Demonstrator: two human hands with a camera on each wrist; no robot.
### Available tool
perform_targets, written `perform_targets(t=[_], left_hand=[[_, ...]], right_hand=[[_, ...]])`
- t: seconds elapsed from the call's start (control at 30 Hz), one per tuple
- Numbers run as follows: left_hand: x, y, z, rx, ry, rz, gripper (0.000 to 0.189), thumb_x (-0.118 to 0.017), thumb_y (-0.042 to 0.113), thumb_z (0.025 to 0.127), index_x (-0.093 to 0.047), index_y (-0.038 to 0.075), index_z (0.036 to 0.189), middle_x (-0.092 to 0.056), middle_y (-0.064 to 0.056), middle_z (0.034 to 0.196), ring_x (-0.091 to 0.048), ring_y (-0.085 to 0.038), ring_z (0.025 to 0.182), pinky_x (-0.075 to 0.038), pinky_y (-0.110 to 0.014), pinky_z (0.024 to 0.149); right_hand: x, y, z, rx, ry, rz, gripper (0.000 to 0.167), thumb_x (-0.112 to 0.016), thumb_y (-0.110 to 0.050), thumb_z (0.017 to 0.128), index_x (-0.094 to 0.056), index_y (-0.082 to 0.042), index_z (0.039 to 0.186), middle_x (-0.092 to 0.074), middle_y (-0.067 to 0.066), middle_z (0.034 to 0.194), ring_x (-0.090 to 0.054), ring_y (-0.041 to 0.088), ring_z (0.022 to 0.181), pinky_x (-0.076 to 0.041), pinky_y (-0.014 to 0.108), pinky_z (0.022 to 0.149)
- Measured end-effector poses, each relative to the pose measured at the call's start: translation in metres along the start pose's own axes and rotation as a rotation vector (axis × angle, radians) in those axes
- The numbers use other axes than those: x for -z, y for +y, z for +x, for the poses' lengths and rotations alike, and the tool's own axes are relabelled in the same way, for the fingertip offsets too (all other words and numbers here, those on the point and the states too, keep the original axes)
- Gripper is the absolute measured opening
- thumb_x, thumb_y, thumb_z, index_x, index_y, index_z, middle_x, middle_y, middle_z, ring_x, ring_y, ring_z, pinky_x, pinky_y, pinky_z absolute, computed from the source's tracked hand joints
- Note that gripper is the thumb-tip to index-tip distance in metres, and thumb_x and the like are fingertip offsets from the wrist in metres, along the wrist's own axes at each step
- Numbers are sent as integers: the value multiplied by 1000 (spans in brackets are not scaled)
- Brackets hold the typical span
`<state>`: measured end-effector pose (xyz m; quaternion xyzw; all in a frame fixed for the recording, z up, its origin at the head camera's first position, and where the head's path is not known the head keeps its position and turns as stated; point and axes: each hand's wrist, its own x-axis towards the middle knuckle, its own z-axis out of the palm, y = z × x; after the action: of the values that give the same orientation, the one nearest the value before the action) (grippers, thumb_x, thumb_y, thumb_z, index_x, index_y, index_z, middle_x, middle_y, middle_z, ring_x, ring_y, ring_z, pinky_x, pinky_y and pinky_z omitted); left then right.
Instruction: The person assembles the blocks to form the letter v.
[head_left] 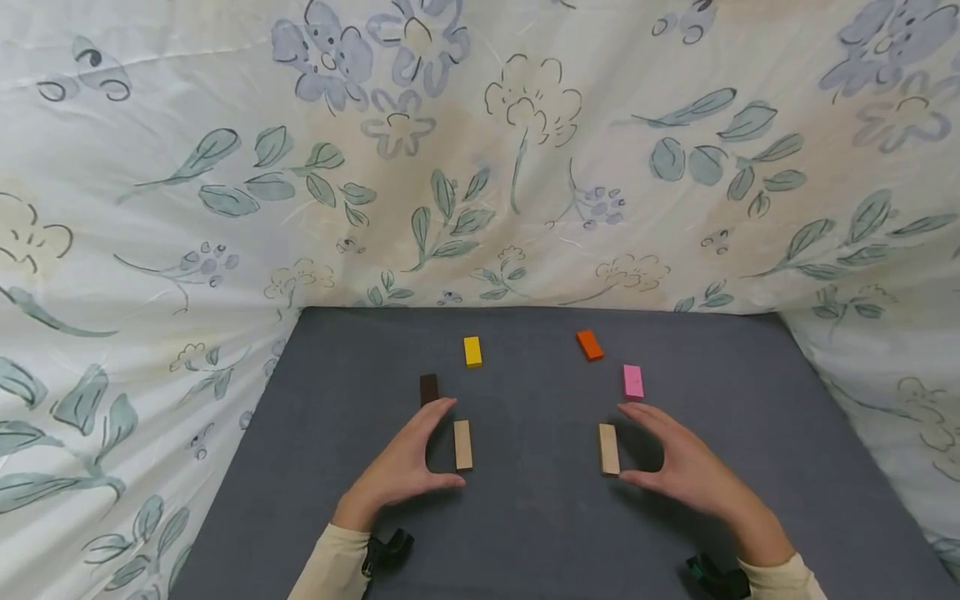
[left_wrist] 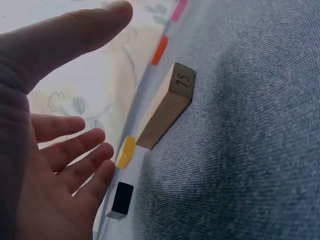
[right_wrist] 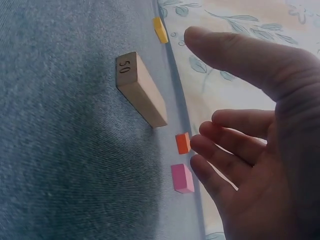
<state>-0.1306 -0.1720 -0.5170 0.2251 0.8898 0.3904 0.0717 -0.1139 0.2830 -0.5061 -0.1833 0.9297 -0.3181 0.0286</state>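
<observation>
My left hand point(head_left: 405, 462) is spread in a C shape beside a plain wooden block point(head_left: 463, 446), thumb and fingers apart around its left side. In the left wrist view that wooden block point(left_wrist: 167, 107) bears the number 75 on its end, and a gap separates it from the hand point(left_wrist: 65, 150). My right hand point(head_left: 686, 462) curves the same way beside a second wooden block point(head_left: 609, 450). The right wrist view shows 50 on that block's point(right_wrist: 142, 92) end, with the right hand point(right_wrist: 245, 145) apart from it. Neither hand holds anything.
Behind the left hand lie a dark brown block point(head_left: 429, 389) and a yellow block point(head_left: 472, 352). An orange block point(head_left: 589, 345) and a pink block point(head_left: 633, 382) lie behind the right hand. Flowered cloth point(head_left: 525, 167) hangs along the grey table's point(head_left: 532, 533) back and sides.
</observation>
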Motion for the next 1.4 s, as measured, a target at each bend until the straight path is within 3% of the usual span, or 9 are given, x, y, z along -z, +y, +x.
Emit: perform_targets(t=[0.47, 1.03, 1.4], left_hand=[[-3, -3, 4, 32, -50, 4, 107, -99, 36, 82, -40, 11, 167, -39, -12, 170, -37, -36, 155, -38, -63, 120], [-10, -12, 5, 7, -40, 11, 102, -97, 33, 85, -40, 10, 167, -42, -10, 167, -43, -34, 151, -42, -61, 118], [-10, -11, 7, -25, -39, 51, 86, -94, 24, 89, -50, 9, 161, -49, -10, 160, -47, -33, 147, -44, -58, 117]], right_hand=[[-7, 1, 9, -27, -51, -21, 95, -98, -40, 82, -54, -6, 158, -52, 23, 157, -55, 48, 137, -48, 72, 104], [-13, 5, 13, -14, -61, -1, 84, -99, -32, 81, -61, -7, 152, -59, 15, 148, -64, 37, 125, -55, 62, 101], [-16, 6, 14, 0, -51, -31, 76, -99, -29, 82, -66, -7, 147, -62, 14, 143, -60, 38, 130, -50, 66, 105]])
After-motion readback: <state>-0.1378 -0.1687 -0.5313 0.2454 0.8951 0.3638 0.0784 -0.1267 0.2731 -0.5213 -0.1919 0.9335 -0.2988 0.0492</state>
